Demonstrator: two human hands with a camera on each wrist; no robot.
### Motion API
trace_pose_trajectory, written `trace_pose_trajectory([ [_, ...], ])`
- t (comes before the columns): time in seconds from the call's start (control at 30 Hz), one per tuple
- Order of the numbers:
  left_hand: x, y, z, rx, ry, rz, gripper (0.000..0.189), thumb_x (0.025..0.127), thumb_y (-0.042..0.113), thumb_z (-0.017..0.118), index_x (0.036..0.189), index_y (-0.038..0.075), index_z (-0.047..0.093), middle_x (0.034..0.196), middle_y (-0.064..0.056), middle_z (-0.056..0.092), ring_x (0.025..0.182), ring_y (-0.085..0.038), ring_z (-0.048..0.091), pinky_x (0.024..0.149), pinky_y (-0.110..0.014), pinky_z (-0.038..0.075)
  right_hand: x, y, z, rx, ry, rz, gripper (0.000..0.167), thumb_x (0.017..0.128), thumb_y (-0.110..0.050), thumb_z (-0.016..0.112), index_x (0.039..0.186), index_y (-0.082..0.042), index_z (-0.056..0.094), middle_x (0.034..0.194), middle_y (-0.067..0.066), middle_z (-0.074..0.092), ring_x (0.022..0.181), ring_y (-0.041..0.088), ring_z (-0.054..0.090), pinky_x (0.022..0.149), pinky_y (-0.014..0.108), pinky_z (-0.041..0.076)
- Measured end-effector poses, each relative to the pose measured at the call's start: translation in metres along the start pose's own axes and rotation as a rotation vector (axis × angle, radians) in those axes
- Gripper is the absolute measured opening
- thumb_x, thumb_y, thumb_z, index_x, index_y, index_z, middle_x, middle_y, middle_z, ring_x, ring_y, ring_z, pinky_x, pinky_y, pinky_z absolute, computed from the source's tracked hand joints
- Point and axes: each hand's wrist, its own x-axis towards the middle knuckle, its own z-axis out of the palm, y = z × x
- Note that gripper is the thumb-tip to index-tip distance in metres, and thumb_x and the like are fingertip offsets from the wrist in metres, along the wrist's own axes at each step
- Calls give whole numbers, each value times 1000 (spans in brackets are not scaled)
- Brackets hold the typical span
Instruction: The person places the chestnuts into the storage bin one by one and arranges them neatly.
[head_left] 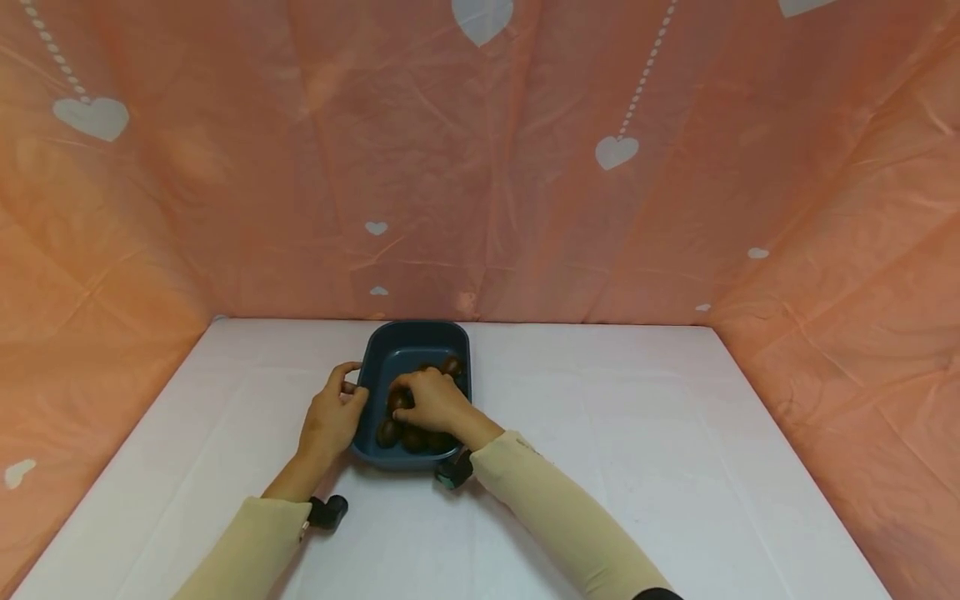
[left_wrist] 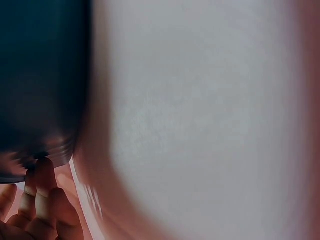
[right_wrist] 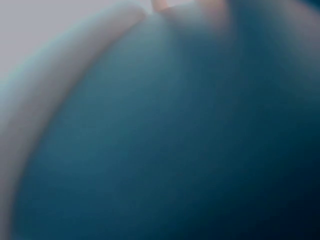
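Note:
A dark blue tray with raised walls stands toward the back of the white table. Several round, dark brown, fruit-like things lie in its near and right parts; their exact kind is too small to tell. My right hand reaches in over the right wall and pinches one brown round thing between thumb and fingers. At the tray's left side, my left hand rests its fingers against the outer wall. The left wrist view shows those fingertips touching the tray's side. Only blurred blue fills most of the right wrist view.
White cloth covers the table. Orange sheeting with pale hearts hangs behind the table and at both sides. Small dark cameras sit on the left wrist and the right wrist, the latter close to the tray's near right corner.

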Motion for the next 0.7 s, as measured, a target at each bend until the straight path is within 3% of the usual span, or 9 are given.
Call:
trace_pose_trajectory([
  [0.7,-3,1,1,9,9,-11,46,96,28,45,141,21,41,112,-12,60,94,-25,59,72,-31,42,-2,-4,3,-81,-16,9,37,85,-34,71,119,-21,66,112,-5,69,105,21,56,87,41,44],
])
